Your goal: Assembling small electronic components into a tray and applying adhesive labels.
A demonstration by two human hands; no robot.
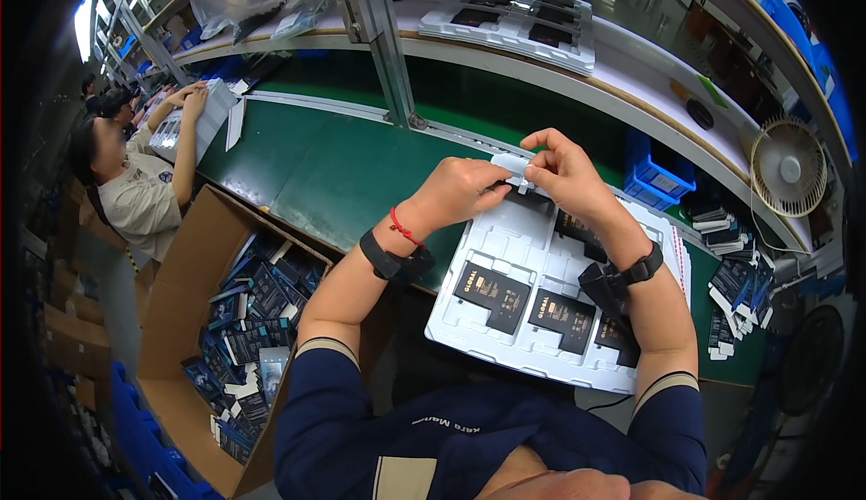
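Note:
My left hand [458,191] and my right hand [561,174] meet above the far end of a white moulded tray [469,315], both pinching a small clear plastic sleeve [512,166] between the fingertips. The tray lies on the green work surface [343,171] in front of me and holds several flat black packets [492,295] in its pockets. Some pockets near my left hand are bare. Black bands sit on both wrists, and a red string is on the left one.
A cardboard box [180,275] full of dark blue and black packets stands at my left. Loose packets [735,284] lie to the right, beside a blue bin [658,175] and a small fan [787,168]. More white trays [514,18] rest on the far shelf. Another person [135,184] works at the left.

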